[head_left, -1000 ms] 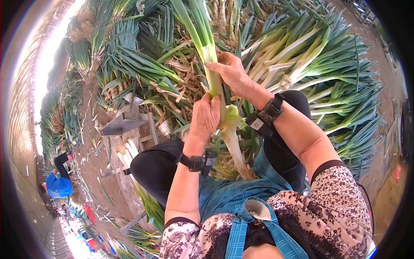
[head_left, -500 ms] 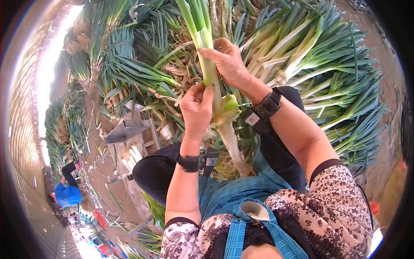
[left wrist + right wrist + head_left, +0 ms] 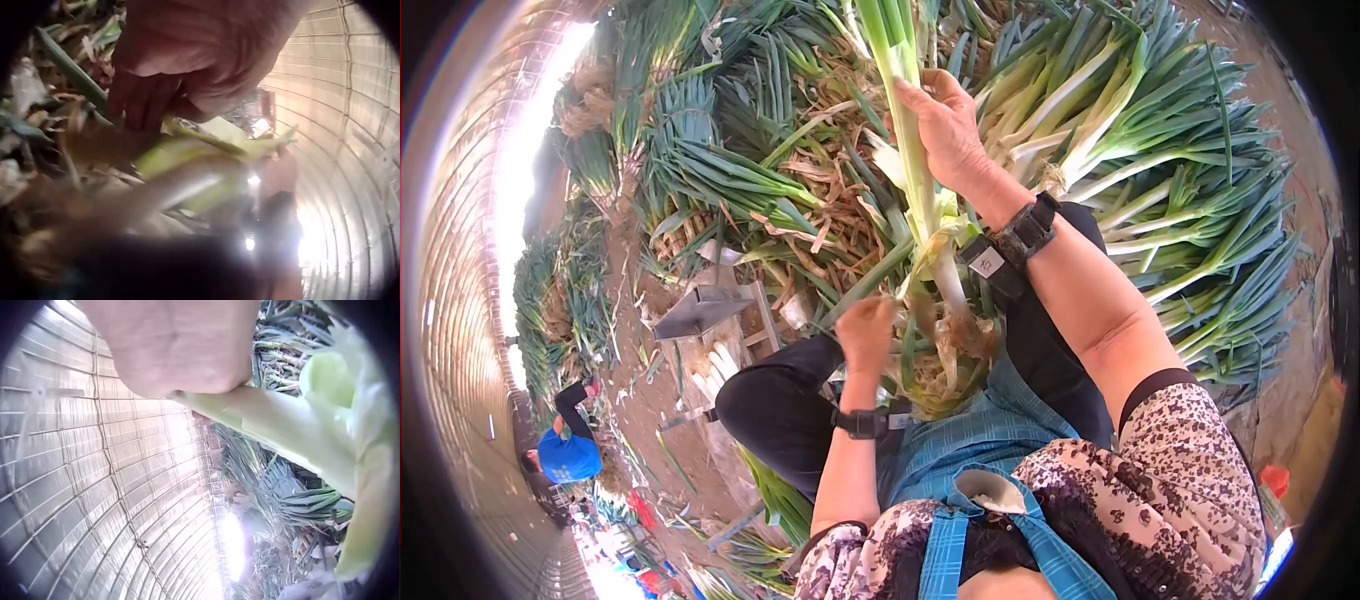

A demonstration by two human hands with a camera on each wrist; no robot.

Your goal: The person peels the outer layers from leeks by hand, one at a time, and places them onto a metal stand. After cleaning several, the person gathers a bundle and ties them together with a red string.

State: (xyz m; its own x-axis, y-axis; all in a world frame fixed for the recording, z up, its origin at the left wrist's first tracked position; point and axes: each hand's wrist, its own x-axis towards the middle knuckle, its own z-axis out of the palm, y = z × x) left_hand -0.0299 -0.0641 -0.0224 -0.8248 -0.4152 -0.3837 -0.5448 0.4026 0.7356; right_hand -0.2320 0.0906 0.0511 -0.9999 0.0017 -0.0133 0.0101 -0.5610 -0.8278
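My right hand (image 3: 945, 125) is wrapped around the green onion (image 3: 917, 185), which stands upright above my lap. My left hand (image 3: 867, 332) pinches loose outer leaves (image 3: 908, 345) near its roots. Heaped onions (image 3: 1160, 200) lie beyond.

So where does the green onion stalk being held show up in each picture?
Head: green onion stalk runs from top centre down through the right hand to the lap.
Left wrist: blurred pale band across the middle, under the left hand.
Right wrist: slants from under the right hand toward the right edge.
Shared landmark: the arched greenhouse roof, in all three.
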